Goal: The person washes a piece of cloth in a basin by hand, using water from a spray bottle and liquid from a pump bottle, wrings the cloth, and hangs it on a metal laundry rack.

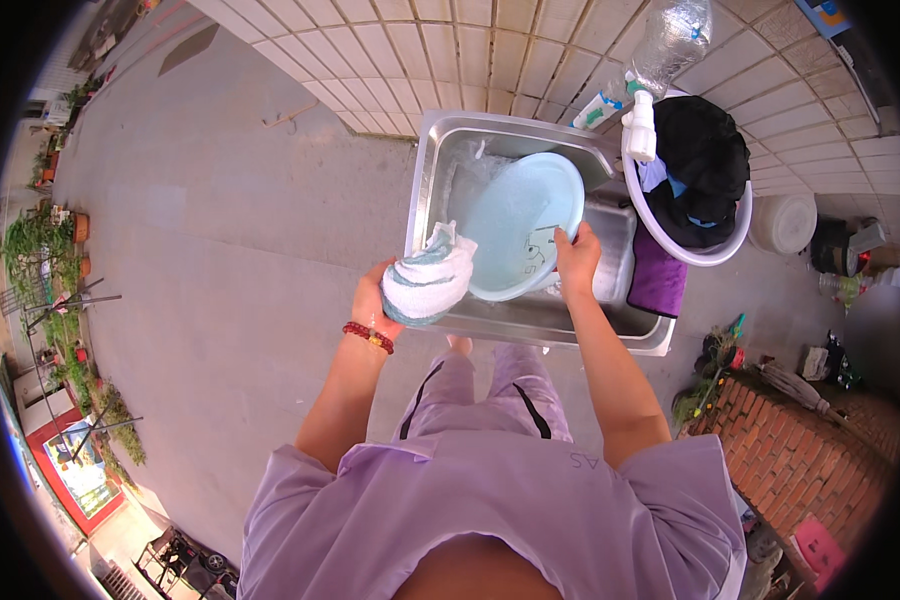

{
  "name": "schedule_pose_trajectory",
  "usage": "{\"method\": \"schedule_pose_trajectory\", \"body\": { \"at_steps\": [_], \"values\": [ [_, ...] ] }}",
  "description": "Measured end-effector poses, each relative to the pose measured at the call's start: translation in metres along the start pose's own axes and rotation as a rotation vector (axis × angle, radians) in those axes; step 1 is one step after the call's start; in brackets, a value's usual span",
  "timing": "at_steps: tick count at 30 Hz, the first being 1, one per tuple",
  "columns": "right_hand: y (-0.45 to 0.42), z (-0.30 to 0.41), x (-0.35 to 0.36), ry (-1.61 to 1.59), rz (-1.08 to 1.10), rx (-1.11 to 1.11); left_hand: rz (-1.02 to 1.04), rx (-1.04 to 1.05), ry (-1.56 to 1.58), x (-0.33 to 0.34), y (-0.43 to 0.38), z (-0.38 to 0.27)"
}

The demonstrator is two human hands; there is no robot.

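Bunched in my left hand (373,298) is a white and grey-green towel (429,281), held at the left front of a stainless steel sink (487,321). My right hand (579,259) grips the near right rim of a light blue plastic basin (514,217). The basin is tilted inside the sink's left part, its raised side at the right. Water lies at the basin's left and in the sink around it. A dark line drawing marks the basin's inner wall. The fingers under the towel are partly hidden.
A purple cloth (656,274) hangs over the sink's right edge. Behind it stands a white tub (720,255) heaped with black clothes (701,165). A white plastic tap (641,135) with a foil-wrapped pipe reaches over from the tiled wall (495,45). A lidded bucket (784,223) stands farther right.
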State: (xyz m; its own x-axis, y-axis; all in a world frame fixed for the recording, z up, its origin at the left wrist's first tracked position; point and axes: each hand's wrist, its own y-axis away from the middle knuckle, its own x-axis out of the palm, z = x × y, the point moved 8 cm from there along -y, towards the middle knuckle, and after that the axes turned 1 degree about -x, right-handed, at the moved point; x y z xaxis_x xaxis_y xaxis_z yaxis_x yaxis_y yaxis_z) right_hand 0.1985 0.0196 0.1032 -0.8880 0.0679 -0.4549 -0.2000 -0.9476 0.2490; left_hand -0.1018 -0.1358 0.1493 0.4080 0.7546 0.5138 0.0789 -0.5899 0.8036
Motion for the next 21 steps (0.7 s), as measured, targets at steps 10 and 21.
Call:
{"method": "schedule_pose_trajectory", "body": {
  "at_steps": [10, 21],
  "values": [
    [0.069, 0.116, -0.020, 0.597, 0.000, -0.642, -0.030, -0.019, -0.076, -0.006, -0.005, -0.009],
    [0.063, 0.127, -0.048, 0.414, -0.047, -0.545, 0.035, -0.049, -0.238, 0.040, -0.015, 0.004]
  ]
}}
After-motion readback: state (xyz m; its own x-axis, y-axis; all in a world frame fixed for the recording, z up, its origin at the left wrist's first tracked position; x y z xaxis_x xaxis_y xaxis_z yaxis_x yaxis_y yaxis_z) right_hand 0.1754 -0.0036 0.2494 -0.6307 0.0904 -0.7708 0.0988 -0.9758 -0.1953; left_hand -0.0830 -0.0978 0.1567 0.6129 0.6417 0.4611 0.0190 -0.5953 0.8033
